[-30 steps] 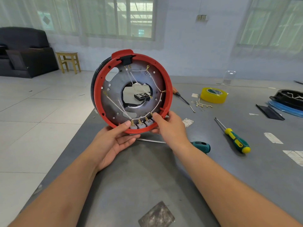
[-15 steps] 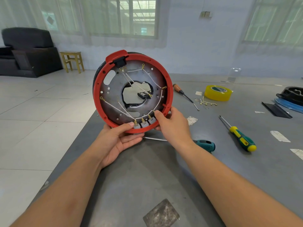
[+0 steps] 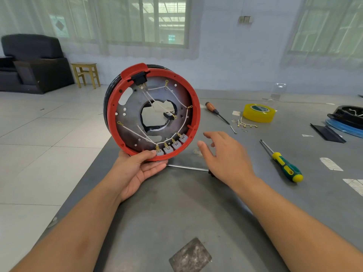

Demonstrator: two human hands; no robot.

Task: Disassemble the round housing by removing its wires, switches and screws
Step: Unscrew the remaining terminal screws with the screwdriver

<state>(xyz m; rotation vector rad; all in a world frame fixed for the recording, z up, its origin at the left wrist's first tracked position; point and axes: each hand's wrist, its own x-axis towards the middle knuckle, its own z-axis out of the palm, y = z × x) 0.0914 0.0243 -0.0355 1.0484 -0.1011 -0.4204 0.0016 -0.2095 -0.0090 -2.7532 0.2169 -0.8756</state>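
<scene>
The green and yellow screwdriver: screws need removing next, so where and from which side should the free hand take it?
Grip the green and yellow screwdriver by its thick handle, coming from above, fingers across its width. It lies flat on the table, handle nearer the person, thin shaft pointing away. The right hand is open and free; the left hand holds the round housing.

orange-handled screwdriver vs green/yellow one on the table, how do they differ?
The orange-handled screwdriver has a plain orange and black handle; the green and yellow screwdriver has a two-tone grip. The orange one looks smaller and lies farther back, left of the yellow tape roll; the green one lies nearer, right of the right hand. Both lie flat, untouched, on the grey table.
</scene>
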